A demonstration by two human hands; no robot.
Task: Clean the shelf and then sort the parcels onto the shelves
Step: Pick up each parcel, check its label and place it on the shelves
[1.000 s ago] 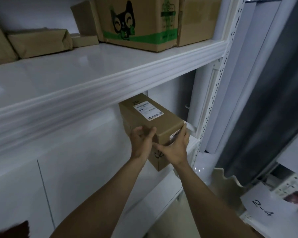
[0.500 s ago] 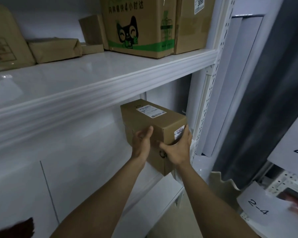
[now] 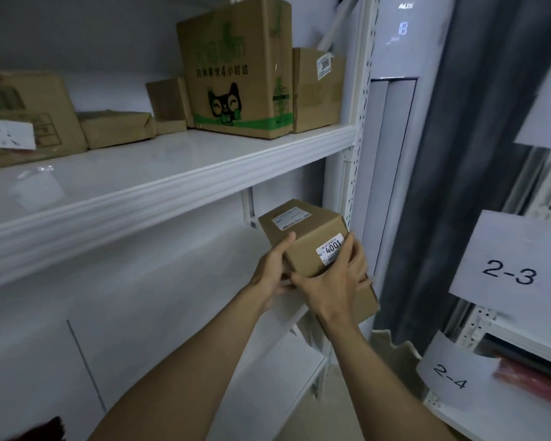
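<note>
Both hands are gripping one brown parcel (image 3: 303,249), just off centre toward 4 o'clock, at the right end of the lower shelf (image 3: 268,386). The left hand (image 3: 272,270) is wrapping the near left edge, thumb riding up on the top corner. The right hand (image 3: 333,283) is cupping the near right corner, fingers curling beside the 4001 label (image 3: 331,249). The parcel is sitting tilted. The hands are hiding its base, so I cannot tell if it is touching the board.

Likely step: seating it in this bay. Levelling it first and keeping the 4001 label facing out is looking wise. So is easing it in beside the upright post (image 3: 360,154) and minding the right fingers on that side.

The boards are showing white, glossy and reflective. The upper shelf (image 3: 204,173), running 9 to 1 o'clock, is carrying a cat-logo carton (image 3: 236,81), a carton tagged 3090 (image 3: 315,97) and a paper-wrapped bundle (image 3: 118,130). At 3 to 4 o'clock, paper tags 2-3 (image 3: 509,259) and 2-4 (image 3: 452,374) are hanging on a neighbouring rack. A white air conditioner (image 3: 395,138) and a grey curtain (image 3: 458,186) are standing between the racks. The light is running dim.
</note>
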